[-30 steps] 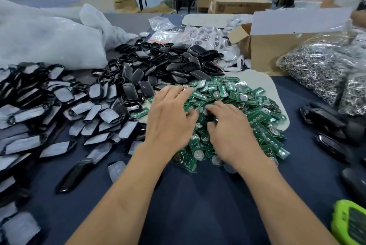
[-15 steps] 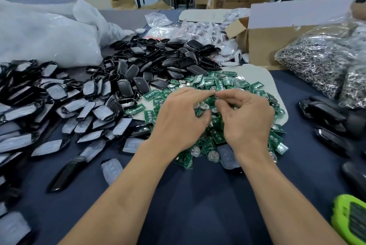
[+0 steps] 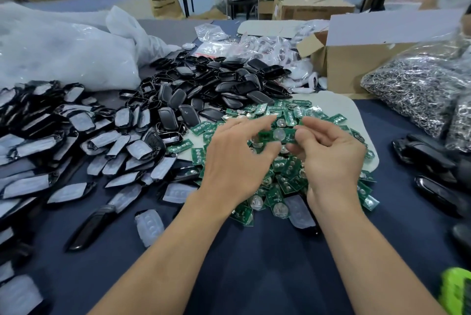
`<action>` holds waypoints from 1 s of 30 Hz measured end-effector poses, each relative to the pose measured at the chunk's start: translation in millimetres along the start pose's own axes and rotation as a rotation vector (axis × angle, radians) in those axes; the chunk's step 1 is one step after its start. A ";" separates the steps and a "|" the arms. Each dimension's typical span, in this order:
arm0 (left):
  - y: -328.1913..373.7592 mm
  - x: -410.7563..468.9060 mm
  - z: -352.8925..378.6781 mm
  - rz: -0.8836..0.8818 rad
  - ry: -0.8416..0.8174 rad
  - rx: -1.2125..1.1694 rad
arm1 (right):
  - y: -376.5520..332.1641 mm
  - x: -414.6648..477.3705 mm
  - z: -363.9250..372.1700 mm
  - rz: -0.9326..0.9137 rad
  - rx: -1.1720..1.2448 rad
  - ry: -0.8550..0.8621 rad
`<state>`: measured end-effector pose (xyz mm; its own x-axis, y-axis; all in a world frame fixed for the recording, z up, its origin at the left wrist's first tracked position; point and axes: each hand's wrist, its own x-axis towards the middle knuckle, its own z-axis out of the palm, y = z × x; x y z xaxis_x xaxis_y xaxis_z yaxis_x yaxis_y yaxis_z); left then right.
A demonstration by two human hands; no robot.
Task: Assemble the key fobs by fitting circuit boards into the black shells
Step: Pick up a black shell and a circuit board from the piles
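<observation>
Pinched at its right end between the thumb and fingertips of the right hand (image 3: 334,159), a single green circuit board (image 3: 283,134) with a round silver cell at its centre is held level just above the heap of loose circuit boards (image 3: 288,174), while the left hand (image 3: 234,161) hovers at the board's left end with fingers loosely curved and blurred, so whether it has any hold on the board cannot be told. Neither hand holds a shell: the bare black shells (image 3: 229,85) lie in a mound on the far side of the heap, and more shells fitted with pale translucent pads (image 3: 114,141) are spread across the dark blue table (image 3: 254,263) to the left. Judging from this, the board has yet to meet a shell, and the light hold on one end is the weak point; a slip during a pass between hands would likely drop it back among identical boards, where it would be lost in the heap. Boards at the heap's near edge lie off the white sheet (image 3: 339,108) and on the cloth, so a forearm sweeping left toward the shells could scatter them further. Pressing on the cell rather than the edges might also unseat it, and a board set the wrong way round would probably not sit in its shell
</observation>
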<state>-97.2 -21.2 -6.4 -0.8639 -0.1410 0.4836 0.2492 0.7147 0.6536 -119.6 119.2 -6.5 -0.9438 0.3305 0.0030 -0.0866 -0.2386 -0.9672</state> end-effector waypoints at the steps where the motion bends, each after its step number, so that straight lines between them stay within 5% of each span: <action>1: -1.2 1.2 0.8 -0.050 -0.022 -0.095 | -0.5 0.7 -0.4 0.040 0.048 -0.015; 4: -7.8 7.9 3.4 -0.185 -0.055 -0.349 | -0.9 -0.8 -2.1 0.036 0.006 -0.107; 8: -14.2 11.4 2.0 -0.246 -0.034 -0.487 | 2.2 -7.6 -0.3 -0.208 -0.415 -0.273; 13: -8.0 18.1 -7.7 -0.254 -0.047 -0.465 | -4.4 -8.1 0.5 -0.151 -0.372 -0.327; 18: -30.8 54.1 -28.7 -0.338 -0.013 -0.171 | -1.7 -18.4 -9.3 -0.047 -0.299 -0.280; 21: -54.0 90.7 -28.5 -0.360 -0.134 0.081 | -3.8 -16.6 -9.2 -0.023 -0.256 -0.314; 30: -72.7 151.7 3.4 0.013 -0.543 0.682 | 2.0 -16.7 -1.9 -0.060 -0.409 -0.384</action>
<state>-247.9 -92.2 17.4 -0.9953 0.0924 0.0303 0.0945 0.9927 0.0745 -103.4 115.0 -9.0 -0.9960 -0.0413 0.0797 -0.0856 0.1687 -0.9819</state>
